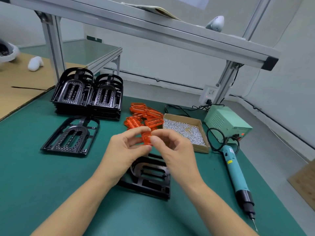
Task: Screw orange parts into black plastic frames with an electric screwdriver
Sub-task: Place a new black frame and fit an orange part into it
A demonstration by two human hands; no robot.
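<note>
While the black frame (150, 178) lies flat on the tabletop (51, 176), item held above it: one orange part (147, 138), pinched between left hand (126, 149) and right hand (172, 150). Likely light, stiff, brittle plastic; hold by edges. Beyond frame: spare orange parts (144, 116), screw box (185, 130). Right of frame: electric screwdriver (238, 178), untouched.

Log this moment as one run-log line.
hands: left hand and right hand hold orange part | black frame: below | electric screwdriver: lying idle
</note>
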